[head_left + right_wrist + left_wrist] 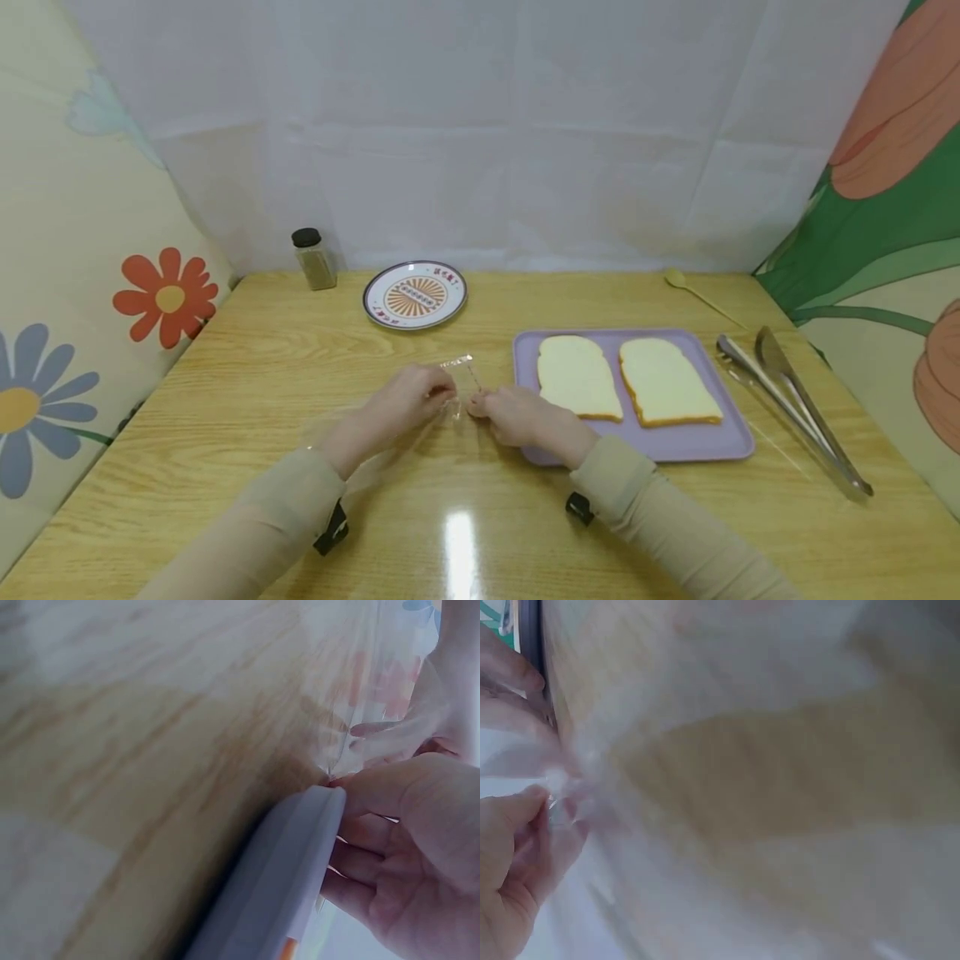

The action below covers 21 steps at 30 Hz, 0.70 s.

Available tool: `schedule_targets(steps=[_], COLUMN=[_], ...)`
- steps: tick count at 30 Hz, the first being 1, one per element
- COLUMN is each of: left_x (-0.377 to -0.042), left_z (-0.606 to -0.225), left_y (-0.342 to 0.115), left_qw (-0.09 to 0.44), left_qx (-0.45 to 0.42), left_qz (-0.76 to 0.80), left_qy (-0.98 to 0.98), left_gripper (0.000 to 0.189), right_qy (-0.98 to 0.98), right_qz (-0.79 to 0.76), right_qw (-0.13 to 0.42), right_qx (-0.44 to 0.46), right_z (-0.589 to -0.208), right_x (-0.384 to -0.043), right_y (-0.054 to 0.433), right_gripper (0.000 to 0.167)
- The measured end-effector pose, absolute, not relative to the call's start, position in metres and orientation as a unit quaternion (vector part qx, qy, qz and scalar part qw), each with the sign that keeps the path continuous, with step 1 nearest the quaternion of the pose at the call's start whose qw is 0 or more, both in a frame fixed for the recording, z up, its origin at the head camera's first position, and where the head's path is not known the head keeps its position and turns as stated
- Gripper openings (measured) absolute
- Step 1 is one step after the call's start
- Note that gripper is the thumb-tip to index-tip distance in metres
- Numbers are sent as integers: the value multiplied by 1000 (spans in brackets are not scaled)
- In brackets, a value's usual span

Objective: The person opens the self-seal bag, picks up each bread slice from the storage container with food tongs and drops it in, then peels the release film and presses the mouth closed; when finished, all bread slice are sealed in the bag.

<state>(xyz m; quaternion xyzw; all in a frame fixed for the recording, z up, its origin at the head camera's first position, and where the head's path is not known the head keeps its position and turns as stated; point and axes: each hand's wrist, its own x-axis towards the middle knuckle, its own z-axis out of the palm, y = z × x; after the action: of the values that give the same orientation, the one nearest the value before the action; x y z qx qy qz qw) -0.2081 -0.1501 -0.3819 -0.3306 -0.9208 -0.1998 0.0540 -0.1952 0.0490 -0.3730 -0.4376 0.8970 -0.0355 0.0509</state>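
Note:
Over the table, to the left of the tray, a thin clear plastic film (459, 362) stretches between my two hands, its top edge glinting. My left hand (408, 400) pinches it between thumb and fingers. Opposite, my right hand (521, 414) pinches the film's other side, right by the tray's left edge. In the left wrist view the translucent film (817, 667) fills much of the picture and crosses in front of the wood. The right wrist view has the right fingers curled close beside the tray rim (292, 855).
A lilac tray (637, 446) carries two bread slices (577, 375). Tongs (795, 412) lie at its right, a yellow spoon (678, 280) behind. At the back stand a printed plate (382, 287) and a black-capped spice jar (318, 267).

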Motion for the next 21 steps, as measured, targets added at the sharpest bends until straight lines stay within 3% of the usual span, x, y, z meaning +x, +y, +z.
schedule_targets(steps=[5, 13, 16, 21], left_x=[-206, -208, -208, -209], left_z=[-376, -382, -383, -381], left_y=[-150, -148, -150, -152], left_qw=[31, 23, 15, 5], left_qx=[-353, -368, -373, -369], left_qz=[-150, -201, -203, -215], left_qy=[-923, -908, -905, -904], left_gripper=[13, 13, 16, 6], right_qy=[895, 894, 895, 893], right_qz=[-29, -56, -63, -60], right_qw=[57, 72, 82, 88], right_qx=[-441, -438, -434, -436], right_z=[-373, -372, -372, -370], right_x=[-195, -195, -195, -197], right_y=[49, 52, 54, 53], right_gripper=[34, 30, 37, 37])
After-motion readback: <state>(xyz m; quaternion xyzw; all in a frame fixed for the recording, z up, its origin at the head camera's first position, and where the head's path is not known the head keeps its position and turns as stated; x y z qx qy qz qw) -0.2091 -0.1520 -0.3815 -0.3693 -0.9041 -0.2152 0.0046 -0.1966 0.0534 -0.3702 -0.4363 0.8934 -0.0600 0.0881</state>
